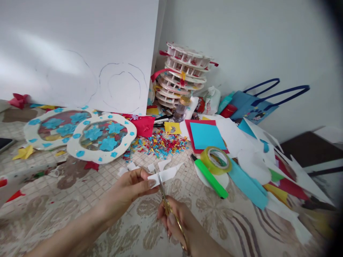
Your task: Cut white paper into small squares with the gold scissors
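Observation:
My left hand (131,189) pinches a strip of white paper (166,175) between thumb and fingers, low in the middle of the view. My right hand (182,225) grips gold-handled scissors (167,203), whose blades reach up and meet the paper strip just right of my left thumb. Small white paper offcuts (131,167) lie on the patterned cloth just beyond my hands.
Two white rings with blue flowers (103,141) lie at the left, below a large white board (80,53). A pile of coloured confetti (160,144), a tape roll (217,160), a green marker (210,176), coloured paper sheets (205,135), stacked white trays (184,75) and a blue bag (253,107) crowd the right.

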`<action>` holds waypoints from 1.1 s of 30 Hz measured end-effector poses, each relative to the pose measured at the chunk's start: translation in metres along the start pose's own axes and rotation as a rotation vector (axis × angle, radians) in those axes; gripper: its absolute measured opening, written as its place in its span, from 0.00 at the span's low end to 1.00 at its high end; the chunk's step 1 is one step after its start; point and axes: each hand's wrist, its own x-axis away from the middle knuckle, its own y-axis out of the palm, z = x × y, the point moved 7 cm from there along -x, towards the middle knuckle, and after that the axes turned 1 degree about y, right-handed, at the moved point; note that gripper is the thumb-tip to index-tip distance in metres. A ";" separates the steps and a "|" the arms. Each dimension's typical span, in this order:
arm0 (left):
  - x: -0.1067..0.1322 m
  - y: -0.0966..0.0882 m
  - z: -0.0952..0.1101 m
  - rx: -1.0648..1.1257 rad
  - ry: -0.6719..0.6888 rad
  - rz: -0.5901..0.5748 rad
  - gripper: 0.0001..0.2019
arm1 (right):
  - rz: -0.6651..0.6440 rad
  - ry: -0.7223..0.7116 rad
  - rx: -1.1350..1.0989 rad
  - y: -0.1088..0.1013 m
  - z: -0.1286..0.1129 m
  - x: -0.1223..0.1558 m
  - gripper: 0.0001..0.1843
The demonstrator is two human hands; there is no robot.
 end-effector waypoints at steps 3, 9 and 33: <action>0.000 0.002 0.001 -0.002 0.004 -0.012 0.11 | 0.001 -0.007 0.016 -0.001 -0.001 0.000 0.32; 0.000 0.004 0.003 -0.034 0.033 -0.022 0.10 | -0.005 0.002 0.015 0.002 -0.003 0.002 0.32; 0.002 0.004 0.002 0.058 0.066 -0.064 0.07 | 0.186 0.296 0.085 0.008 0.025 -0.003 0.18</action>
